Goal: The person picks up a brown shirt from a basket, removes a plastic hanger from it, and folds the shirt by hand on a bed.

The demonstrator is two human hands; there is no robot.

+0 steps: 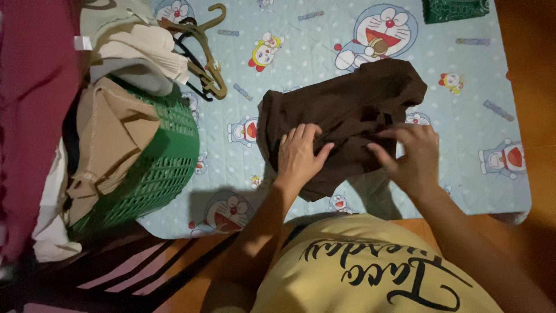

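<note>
A dark brown garment (341, 110) lies crumpled on a light blue cartoon-print sheet (307, 46). My left hand (300, 155) rests flat on the garment's near left part, fingers spread and pressing the cloth. On the right side, my right hand (408, 153) pinches a fold of the same garment between thumb and fingers. Both hands sit close together over the near edge of the cloth.
A green plastic laundry basket (165, 162) heaped with beige and white clothes stands at the left. Several clothes hangers (200, 55) lie beside it on the sheet. A dark green folded item (454, 10) sits at the far right. Orange floor borders the sheet.
</note>
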